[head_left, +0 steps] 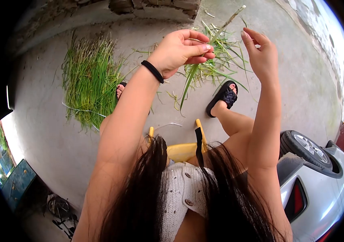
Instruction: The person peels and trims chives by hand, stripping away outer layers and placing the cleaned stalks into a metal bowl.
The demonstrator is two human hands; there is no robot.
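My left hand [192, 47], with a black band round its wrist, pinches a long green stalk [224, 26] that looks like a spring onion or chive. Its pale end points up to the right, and a flat green leaf hangs below the fingers. To the right, my right hand [258, 46] is raised apart from the stalk. Its thumb and forefinger close at the tips on what appears to be a thin green strip [243, 20]. Beneath the hands, loose peeled leaves and scraps [220, 66] are scattered on the concrete.
A large heap of green stalks [89, 76] lies left of my feet, with a pale cord [77, 109] across it. A yellow seat frame [181, 151] is under me. At the right stand a wheel [307, 147] and silver car body [321, 197]. Bricks [168, 10] edge the far side.
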